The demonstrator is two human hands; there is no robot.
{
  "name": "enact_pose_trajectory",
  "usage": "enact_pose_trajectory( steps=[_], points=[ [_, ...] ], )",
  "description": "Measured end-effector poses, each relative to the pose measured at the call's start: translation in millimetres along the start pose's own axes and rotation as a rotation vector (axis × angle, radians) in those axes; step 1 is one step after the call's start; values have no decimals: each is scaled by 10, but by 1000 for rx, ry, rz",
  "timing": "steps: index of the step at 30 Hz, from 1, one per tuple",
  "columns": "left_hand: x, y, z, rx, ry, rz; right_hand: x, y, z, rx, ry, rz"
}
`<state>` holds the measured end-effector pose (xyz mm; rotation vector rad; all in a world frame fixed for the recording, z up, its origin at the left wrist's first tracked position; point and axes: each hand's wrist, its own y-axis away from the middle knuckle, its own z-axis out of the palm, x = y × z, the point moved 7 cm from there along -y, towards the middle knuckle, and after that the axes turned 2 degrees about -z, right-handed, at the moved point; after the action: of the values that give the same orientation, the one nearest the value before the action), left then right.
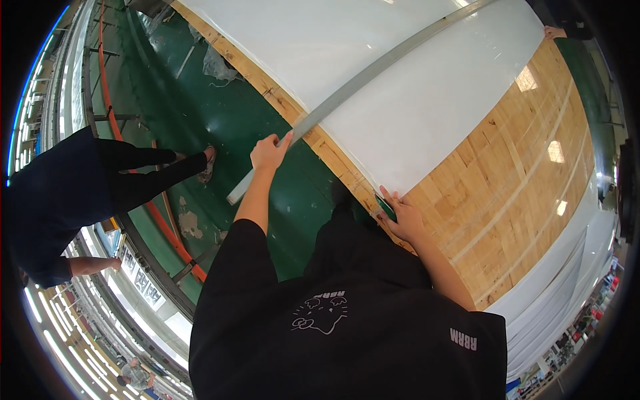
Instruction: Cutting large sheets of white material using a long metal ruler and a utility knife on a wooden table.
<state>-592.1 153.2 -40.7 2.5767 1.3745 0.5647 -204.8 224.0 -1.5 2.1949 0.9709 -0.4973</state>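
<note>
A long flat grey metal straightedge [380,72] lies slantwise across a white sheet [440,113] on a wooden tabletop [493,180]. Its near end juts past the table edge over the floor. My left hand [269,153] is closed around that overhanging part, thumb along the bar. At the table's near edge, by the sheet's corner, my right hand [403,215] holds a small green tool [385,205], perhaps a cutter; its tip is too small to make out. The fingers of that hand rest near the edge of the sheet.
Another person's hand [555,32] touches the sheet's far right corner. A person in dark clothes [60,180] stands on the left beside an orange rail [160,223]. Crumpled clear plastic [219,65] lies on the green floor [247,113]. White fabric [553,287] hangs at the right.
</note>
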Motion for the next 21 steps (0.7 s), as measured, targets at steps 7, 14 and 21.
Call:
enact_pose_trajectory(
  steps=[7, 14, 21],
  points=[
    [-54, -269, -68, -47, -39, 17, -21, -4, 3, 37, 2, 40],
    [-49, -437, -103, -59, -22, 68, -28, 12, -29, 72, -52, 135],
    [-34, -392, -44, -76, -7, 99, 47, 101, 18, 196, -129, 211]
  ],
)
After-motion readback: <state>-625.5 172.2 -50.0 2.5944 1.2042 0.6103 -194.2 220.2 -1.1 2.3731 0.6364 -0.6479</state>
